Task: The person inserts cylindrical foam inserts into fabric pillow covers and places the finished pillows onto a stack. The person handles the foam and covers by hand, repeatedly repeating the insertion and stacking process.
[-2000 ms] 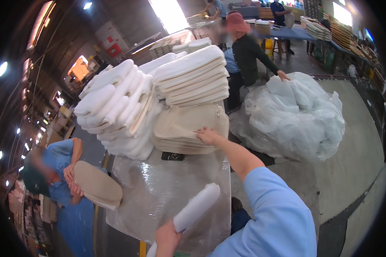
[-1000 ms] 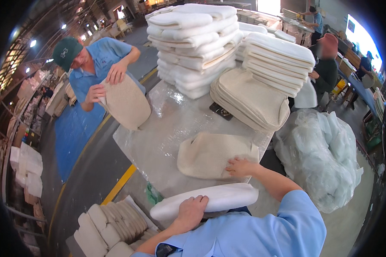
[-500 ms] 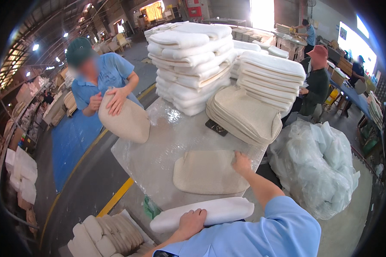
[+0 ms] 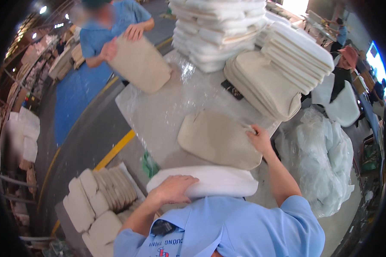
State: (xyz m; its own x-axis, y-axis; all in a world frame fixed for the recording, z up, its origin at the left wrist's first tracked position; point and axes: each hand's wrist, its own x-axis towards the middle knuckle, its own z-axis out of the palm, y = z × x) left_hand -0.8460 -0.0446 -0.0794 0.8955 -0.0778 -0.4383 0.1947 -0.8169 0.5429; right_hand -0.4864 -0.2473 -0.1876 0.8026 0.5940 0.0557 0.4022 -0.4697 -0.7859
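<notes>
A beige fabric cover (image 4: 216, 137) lies flat on the plastic-wrapped table (image 4: 146, 111) in front of me. My right hand (image 4: 259, 139) pinches the edge of its right end, fingers closed. Between the cover and my body is a thick white foam pad (image 4: 227, 180), at the table's near edge. My left hand (image 4: 176, 188) rests over the pad's left part, fingers stretched out and thumb apart. Across the table, a co-worker's hands hold another beige padded piece (image 4: 141, 64), tilted over the table's far left corner.
Tall white pad stacks (image 4: 218, 32) stand at the back, with piled beige covers (image 4: 261, 81) beside a dark flat object (image 4: 232, 90). Clear plastic sheeting (image 4: 317, 158) bulges at the right. Beige pieces (image 4: 101, 197) are stacked at lower left. Another person (image 4: 345, 64) handles white pads.
My right hand has lifted the cover's right edge slightly and its fingers show a pinch. My left hand has shifted left along the pad. The view has tipped downward.
</notes>
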